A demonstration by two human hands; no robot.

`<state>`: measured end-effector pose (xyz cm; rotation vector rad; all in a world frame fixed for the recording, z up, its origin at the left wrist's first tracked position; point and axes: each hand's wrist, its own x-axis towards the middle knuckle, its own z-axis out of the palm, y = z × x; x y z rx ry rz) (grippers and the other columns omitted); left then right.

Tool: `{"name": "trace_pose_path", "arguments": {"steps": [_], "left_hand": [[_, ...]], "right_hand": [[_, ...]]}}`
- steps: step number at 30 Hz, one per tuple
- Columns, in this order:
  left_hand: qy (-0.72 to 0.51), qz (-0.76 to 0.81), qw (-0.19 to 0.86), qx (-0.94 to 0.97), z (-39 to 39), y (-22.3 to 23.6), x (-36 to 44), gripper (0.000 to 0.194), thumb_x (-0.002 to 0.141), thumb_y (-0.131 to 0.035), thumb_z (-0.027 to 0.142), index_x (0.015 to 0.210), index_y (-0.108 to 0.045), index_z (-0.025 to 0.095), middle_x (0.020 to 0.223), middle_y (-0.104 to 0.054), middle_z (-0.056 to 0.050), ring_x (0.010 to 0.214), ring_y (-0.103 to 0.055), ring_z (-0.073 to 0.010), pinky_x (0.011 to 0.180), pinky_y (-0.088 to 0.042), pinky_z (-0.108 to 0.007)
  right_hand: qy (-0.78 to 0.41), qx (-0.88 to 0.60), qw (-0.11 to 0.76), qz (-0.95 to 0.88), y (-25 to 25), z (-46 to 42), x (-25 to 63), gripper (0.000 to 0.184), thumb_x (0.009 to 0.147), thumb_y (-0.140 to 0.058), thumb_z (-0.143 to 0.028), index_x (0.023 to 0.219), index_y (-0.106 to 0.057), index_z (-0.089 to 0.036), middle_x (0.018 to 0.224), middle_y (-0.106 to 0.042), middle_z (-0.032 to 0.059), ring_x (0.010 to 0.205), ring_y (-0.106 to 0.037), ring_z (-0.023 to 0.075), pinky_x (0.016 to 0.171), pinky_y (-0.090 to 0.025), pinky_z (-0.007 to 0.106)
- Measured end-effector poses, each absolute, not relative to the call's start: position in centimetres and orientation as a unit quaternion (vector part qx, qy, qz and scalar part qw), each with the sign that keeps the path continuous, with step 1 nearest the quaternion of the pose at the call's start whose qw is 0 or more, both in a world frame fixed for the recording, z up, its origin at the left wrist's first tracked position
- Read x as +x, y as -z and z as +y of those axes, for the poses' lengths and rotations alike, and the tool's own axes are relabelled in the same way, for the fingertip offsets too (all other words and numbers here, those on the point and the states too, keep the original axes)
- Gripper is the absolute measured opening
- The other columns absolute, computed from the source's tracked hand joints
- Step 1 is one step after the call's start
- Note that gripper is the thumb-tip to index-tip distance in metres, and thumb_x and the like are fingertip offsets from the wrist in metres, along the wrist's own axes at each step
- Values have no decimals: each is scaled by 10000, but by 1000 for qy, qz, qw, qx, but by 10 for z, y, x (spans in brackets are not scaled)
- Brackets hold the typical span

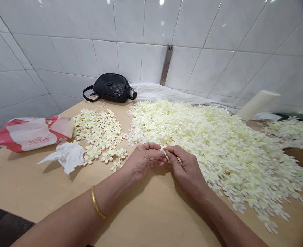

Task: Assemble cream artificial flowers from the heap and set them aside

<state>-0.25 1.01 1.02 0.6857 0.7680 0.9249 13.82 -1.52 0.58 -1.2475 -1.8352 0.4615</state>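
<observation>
Two bare hands work at the middle of my clock face: my right hand pinches a small pale cream artificial flower piece between thumb and forefinger, while my left hand curls its fingers about the same spot (whether they press on it, I cannot tell). A broad heap of pale cream, star-shaped artificial blossoms spreads from 12 to 4 o'clock. Toward 10 lies a smaller patch of separate yellow-centred white blossoms. A crumpled white tissue sits at 9, a black quilted bag at 11.
</observation>
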Motion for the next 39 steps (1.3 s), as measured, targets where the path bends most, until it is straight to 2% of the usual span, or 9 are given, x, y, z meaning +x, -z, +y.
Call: {"name": "trace_pose_path", "arguments": {"steps": [5, 10, 14, 19, 23, 28, 34, 36, 39], "left_hand": [[-445, 367, 735, 357, 9, -10, -3, 263, 554, -678, 56, 762, -534, 129, 585, -579, 1, 534, -564, -97, 547, -429, -221], [-450, 341, 736, 375, 9, -13, -4, 221, 573, -652, 59, 754, -549, 134, 620, -582, 1, 550, -564, -95, 568, -435, -227], [-448, 331, 738, 381, 9, -13, -4, 210, 593, -668, 107, 763, -550, 134, 645, -589, -11, 567, -564, -96, 572, -439, -230], [-386, 358, 746, 408, 7, -12, -3, 213, 599, -694, 219, 723, -553, 118, 596, -574, -27, 518, -528, -90, 510, -409, -216], [-380, 367, 721, 448, 6, -15, -3, 161, 637, -655, 233, 624, -549, 111, 546, -560, -25, 468, -496, -75, 504, -400, -215], [-378, 386, 715, 443, 8, -15, -3, 120, 642, -635, 210, 629, -561, 117, 549, -566, -26, 475, -511, -89, 508, -415, -226], [-385, 368, 739, 412, 8, -12, -3, 105, 644, -633, 180, 620, -557, 112, 544, -566, -22, 458, -503, -73, 465, -393, -189], [-389, 329, 762, 400, 6, -14, -3, 84, 648, -628, 160, 633, -561, 111, 550, -573, -19, 453, -505, -65, 456, -384, -175], [-390, 270, 784, 401, 3, -20, -2, 77, 662, -617, 158, 644, -564, 106, 571, -581, -21, 452, -507, -63, 452, -386, -175]], "right_hand": [[-194, -483, 427, -739, -6, -19, 136, 197, 833, -414, -203, 893, -601, -188, 787, -594, 34, 712, -540, 149, 648, -419, 265], [-306, -505, 445, -674, -9, -21, 135, 236, 826, -445, -246, 1024, -564, -202, 901, -615, 49, 777, -563, 162, 684, -440, 276], [-360, -505, 492, -611, -9, -19, 137, 227, 781, -524, -311, 959, -569, -176, 853, -614, 50, 769, -559, 170, 687, -445, 286], [-403, -488, 532, -563, -8, -16, 139, 243, 736, -583, -335, 905, -568, -161, 771, -584, 34, 732, -533, 155, 667, -442, 280], [-417, -480, 521, -569, -8, -16, 139, 223, 766, -545, -339, 900, -578, -164, 741, -569, 23, 688, -510, 139, 652, -434, 279], [-419, -486, 527, -556, -9, -17, 137, 187, 763, -543, -317, 886, -576, -180, 746, -553, 7, 677, -493, 126, 635, -422, 253], [-342, -504, 539, -582, -11, -23, 132, 125, 774, -526, -262, 886, -520, -207, 734, -517, -9, 679, -478, 116, 614, -395, 231], [-378, -487, 554, -560, -8, -22, 130, 89, 778, -518, -253, 856, -500, -214, 699, -504, -22, 636, -471, 103, 587, -391, 222], [-517, -424, 535, -517, -1, -19, 124, 56, 788, -487, -257, 796, -450, -215, 550, -445, -60, 502, -437, 87, 518, -387, 216]]}}
